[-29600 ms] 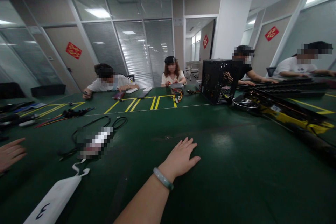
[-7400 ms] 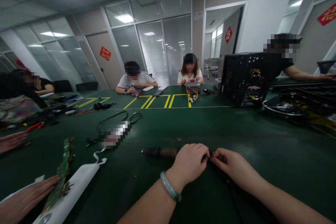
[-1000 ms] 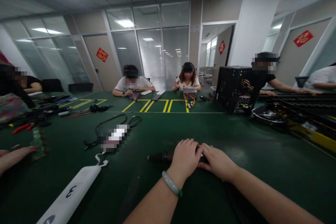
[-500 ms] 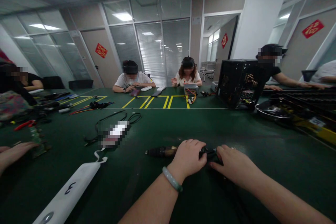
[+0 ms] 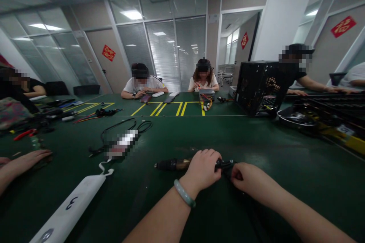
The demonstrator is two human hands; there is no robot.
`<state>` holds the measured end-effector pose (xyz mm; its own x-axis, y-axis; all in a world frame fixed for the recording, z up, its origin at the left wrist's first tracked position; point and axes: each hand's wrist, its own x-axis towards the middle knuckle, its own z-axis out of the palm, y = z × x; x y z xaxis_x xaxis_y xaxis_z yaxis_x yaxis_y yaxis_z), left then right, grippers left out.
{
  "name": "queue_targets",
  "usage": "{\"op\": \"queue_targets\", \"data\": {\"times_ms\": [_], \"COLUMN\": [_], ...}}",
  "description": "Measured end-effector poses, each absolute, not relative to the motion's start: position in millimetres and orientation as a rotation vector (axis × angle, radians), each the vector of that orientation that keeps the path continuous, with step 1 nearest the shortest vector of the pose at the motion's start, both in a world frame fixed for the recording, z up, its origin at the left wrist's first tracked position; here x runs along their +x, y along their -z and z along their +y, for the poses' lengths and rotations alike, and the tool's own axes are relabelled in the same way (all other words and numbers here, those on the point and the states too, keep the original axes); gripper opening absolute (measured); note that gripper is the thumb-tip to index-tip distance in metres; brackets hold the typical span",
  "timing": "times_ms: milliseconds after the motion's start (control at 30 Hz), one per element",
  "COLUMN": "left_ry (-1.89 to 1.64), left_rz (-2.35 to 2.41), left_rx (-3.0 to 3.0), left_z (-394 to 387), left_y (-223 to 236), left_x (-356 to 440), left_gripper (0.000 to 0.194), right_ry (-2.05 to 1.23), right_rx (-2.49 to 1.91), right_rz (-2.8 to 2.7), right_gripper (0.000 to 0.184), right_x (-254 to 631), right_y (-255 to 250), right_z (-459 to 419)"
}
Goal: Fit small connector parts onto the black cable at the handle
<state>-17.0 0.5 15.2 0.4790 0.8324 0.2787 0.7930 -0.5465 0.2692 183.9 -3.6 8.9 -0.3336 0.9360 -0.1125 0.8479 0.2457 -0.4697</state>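
Note:
An electric screwdriver (image 5: 168, 164) with a black nose and brown body lies along the green table, its tip pointing left. My left hand (image 5: 203, 170), a pale green bangle on its wrist, is wrapped over the body and covers much of it. Out of the tool's right end comes a black cord (image 5: 227, 164). My right hand (image 5: 249, 177) is closed at that cord, thumb and fingers pinched together. The cord seems to run down below the right hand, where it is dark and hard to follow.
Left of my arms lie a white strip (image 5: 68, 207) marked 3 and a phone-like device (image 5: 123, 145) with a cable. Another person's hand (image 5: 31, 159) rests at the far left near red-handled pliers (image 5: 25, 134). A black computer case (image 5: 258, 89) and metal bowl (image 5: 295, 117) stand right.
My right hand's thumb and fingers have drawn together at the cord. My left hand stays on the screwdriver. The view shifts slightly, and the other person's hand at left has moved right.

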Motion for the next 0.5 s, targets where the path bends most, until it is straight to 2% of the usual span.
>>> {"op": "queue_targets", "data": {"times_ms": [267, 367, 500], "left_ry": [-0.537, -0.538, -0.573], "left_rz": [1.446, 1.442, 1.444], "left_rx": [2.655, 2.641, 2.623], "left_z": [0, -1, -1], "left_y": [-14, -15, -13], "left_x": [-18, -19, -18], "left_gripper": [0.023, 0.023, 0.026], "right_ry": [-1.437, -1.465, -1.38], "right_rx": [-1.367, -1.353, -1.379], "right_rz": [-1.929, -1.882, -1.882], "right_gripper": [0.019, 0.025, 0.024], "right_x": [194, 194, 188], "right_y": [2, 4, 6], "right_z": [11, 13, 12]}}
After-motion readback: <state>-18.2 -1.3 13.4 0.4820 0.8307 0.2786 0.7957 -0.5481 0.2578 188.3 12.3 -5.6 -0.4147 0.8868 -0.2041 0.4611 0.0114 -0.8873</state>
